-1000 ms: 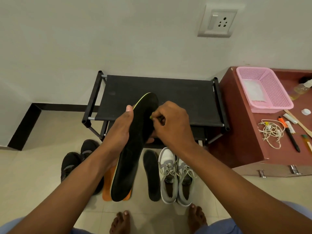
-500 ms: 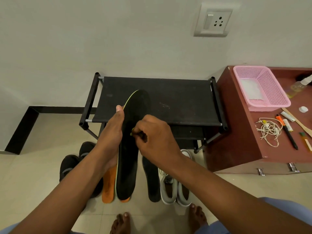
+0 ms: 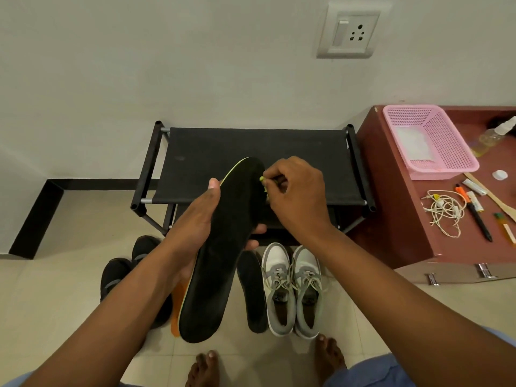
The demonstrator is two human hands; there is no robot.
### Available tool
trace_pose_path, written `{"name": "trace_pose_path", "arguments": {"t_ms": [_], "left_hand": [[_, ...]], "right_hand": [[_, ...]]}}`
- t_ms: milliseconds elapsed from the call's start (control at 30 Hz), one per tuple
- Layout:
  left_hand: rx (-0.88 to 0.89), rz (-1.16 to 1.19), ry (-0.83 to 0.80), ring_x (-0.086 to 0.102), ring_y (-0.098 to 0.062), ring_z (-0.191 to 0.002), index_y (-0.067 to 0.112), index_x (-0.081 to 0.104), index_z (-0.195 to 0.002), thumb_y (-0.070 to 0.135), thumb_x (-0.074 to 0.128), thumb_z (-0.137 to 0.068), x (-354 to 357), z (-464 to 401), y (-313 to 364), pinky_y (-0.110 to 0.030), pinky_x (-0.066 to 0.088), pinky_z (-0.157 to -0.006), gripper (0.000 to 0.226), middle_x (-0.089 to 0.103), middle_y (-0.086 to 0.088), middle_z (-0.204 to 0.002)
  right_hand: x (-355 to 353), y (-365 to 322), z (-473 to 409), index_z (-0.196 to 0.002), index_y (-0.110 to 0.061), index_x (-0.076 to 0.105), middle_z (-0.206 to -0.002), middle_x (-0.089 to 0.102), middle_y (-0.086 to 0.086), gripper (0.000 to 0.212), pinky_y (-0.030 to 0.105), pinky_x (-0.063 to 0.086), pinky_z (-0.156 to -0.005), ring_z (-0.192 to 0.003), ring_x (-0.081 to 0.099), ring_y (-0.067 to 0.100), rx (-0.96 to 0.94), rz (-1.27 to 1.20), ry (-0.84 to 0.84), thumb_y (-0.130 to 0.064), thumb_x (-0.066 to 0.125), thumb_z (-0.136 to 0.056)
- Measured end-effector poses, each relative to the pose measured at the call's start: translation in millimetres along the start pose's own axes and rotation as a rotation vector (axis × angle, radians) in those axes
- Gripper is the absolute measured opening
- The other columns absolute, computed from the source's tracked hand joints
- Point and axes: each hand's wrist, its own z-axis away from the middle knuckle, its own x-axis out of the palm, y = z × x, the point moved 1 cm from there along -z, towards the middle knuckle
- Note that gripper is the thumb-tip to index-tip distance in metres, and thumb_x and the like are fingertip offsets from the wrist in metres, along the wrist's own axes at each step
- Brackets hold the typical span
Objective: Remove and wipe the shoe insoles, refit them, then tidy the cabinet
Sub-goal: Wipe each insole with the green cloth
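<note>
My left hand (image 3: pixel 195 216) grips a long black insole (image 3: pixel 217 261) with a yellow-green edge and holds it upright over the floor. My right hand (image 3: pixel 296 196) is closed on a small yellow-green wiping piece (image 3: pixel 262 180), mostly hidden in the fingers and pressed against the insole's toe end. A second black insole (image 3: pixel 252 297) lies on the floor beside a pair of grey and white sneakers (image 3: pixel 293 289). An orange insole (image 3: pixel 176 305) peeks out under the held one. A pair of black shoes (image 3: pixel 120 275) stands to the left.
A black fabric shoe rack (image 3: pixel 251 146) stands against the wall ahead. To the right, a maroon cabinet (image 3: pixel 396 219) carries a pink basket (image 3: pixel 430 141), a coiled white cable (image 3: pixel 444 210), pens and a small bottle (image 3: pixel 494 132). My bare feet are at the bottom.
My right hand slid down to the middle of the insole half a second ago and is now back up at the toe end. The left hand keeps its grip.
</note>
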Motion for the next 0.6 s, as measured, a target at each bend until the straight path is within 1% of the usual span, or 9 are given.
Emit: {"name": "trace_pose_path", "arguments": {"t_ms": [67, 167, 200, 267, 333, 400, 467, 533, 600], "left_hand": [[-0.013, 0.026, 0.008, 0.073, -0.038, -0.109, 0.03, 0.056, -0.135, 0.062, 0.028, -0.104, -1.9, 1.3, 1.5, -0.047, 0.065, -0.082, 0.052, 0.074, -0.017, -0.12], [-0.003, 0.026, 0.063, 0.076, -0.035, -0.101, 0.029, 0.056, -0.137, 0.058, 0.03, -0.105, -6.6, 0.6, 0.7, -0.035, 0.063, -0.063, 0.05, 0.074, -0.014, -0.123], [0.017, -0.004, 0.079, 0.078, -0.029, -0.095, 0.028, 0.057, -0.135, 0.057, 0.029, -0.105, -7.2, -0.7, -0.2, -0.031, 0.062, -0.06, 0.05, 0.077, -0.009, -0.116], [0.056, -0.07, 0.094, 0.079, -0.012, -0.078, 0.028, 0.06, -0.121, 0.053, 0.026, -0.107, -7.6, -2.7, -1.7, -0.022, 0.059, -0.054, 0.045, 0.081, 0.005, -0.091], [0.054, -0.076, 0.116, 0.077, -0.007, -0.07, 0.03, 0.061, -0.111, 0.054, 0.025, -0.107, -6.9, -2.2, 0.5, -0.02, 0.057, -0.051, 0.044, 0.079, 0.01, -0.079], [0.041, -0.063, 0.152, 0.078, -0.011, -0.079, 0.03, 0.064, -0.115, 0.059, 0.027, -0.105, -12.3, -5.3, -1.7, -0.026, 0.06, -0.061, 0.048, 0.081, 0.006, -0.092], [0.035, -0.042, 0.175, 0.078, -0.018, -0.094, 0.032, 0.064, -0.123, 0.065, 0.03, -0.102, -14.3, -7.7, -2.0, -0.036, 0.059, -0.079, 0.053, 0.079, 0.0, -0.111], [0.068, -0.083, 0.21, 0.078, -0.015, -0.094, 0.035, 0.064, -0.123, 0.068, 0.029, -0.101, -12.2, -4.8, 2.2, -0.037, 0.056, -0.084, 0.052, 0.079, 0.003, -0.11], [0.096, -0.152, 0.257, 0.074, -0.015, -0.101, 0.035, 0.062, -0.13, 0.069, 0.031, -0.1, -10.5, -2.8, 5.4, -0.04, 0.056, -0.092, 0.055, 0.076, 0.005, -0.112]], "right_hand": [[1.3, 0.5, 0.3, -0.088, -0.017, 0.072, -0.088, 0.066, -0.007, 0.007, 0.018, 0.054, -0.072, -0.08, 0.062, 0.004, 0.003, -0.021, -0.019, -0.013, 0.078, -0.088], [3.6, 0.3, 0.7, -0.088, -0.017, 0.073, -0.088, 0.067, -0.007, 0.008, 0.024, 0.058, -0.072, -0.08, 0.065, 0.006, 0.048, -0.081, -0.041, -0.012, 0.079, -0.087], [4.3, 0.0, 0.7, -0.088, -0.016, 0.073, -0.088, 0.068, -0.007, 0.008, 0.026, 0.059, -0.072, -0.08, 0.066, 0.006, 0.063, -0.099, -0.044, -0.012, 0.079, -0.086], [5.3, -0.9, 0.6, -0.088, -0.015, 0.074, -0.088, 0.069, -0.006, 0.007, 0.028, 0.06, -0.073, -0.081, 0.067, 0.008, 0.086, -0.125, -0.048, -0.012, 0.079, -0.086], [6.3, -1.4, 0.9, -0.088, -0.016, 0.074, -0.088, 0.07, -0.006, 0.007, 0.029, 0.061, -0.075, -0.081, 0.067, 0.007, 0.107, -0.147, -0.051, -0.012, 0.079, -0.086], [6.8, -2.3, 1.0, -0.087, -0.016, 0.074, -0.088, 0.07, -0.007, 0.007, 0.029, 0.061, -0.074, -0.081, 0.067, 0.007, 0.117, -0.165, -0.051, -0.011, 0.08, -0.086], [7.3, -5.2, 2.5, -0.086, -0.016, 0.074, -0.088, 0.069, -0.006, 0.008, 0.027, 0.06, -0.073, -0.08, 0.066, 0.007, 0.106, -0.17, -0.059, -0.011, 0.08, -0.085], [8.4, -9.5, 5.8, -0.086, -0.017, 0.074, -0.089, 0.068, -0.006, 0.009, 0.024, 0.059, -0.072, -0.08, 0.066, 0.006, 0.084, -0.163, -0.08, -0.011, 0.081, -0.084], [10.3, -14.3, 10.6, -0.088, -0.018, 0.074, -0.092, 0.066, -0.006, 0.01, 0.022, 0.059, -0.073, -0.081, 0.065, 0.005, 0.066, -0.168, -0.122, -0.012, 0.081, -0.085]]}}
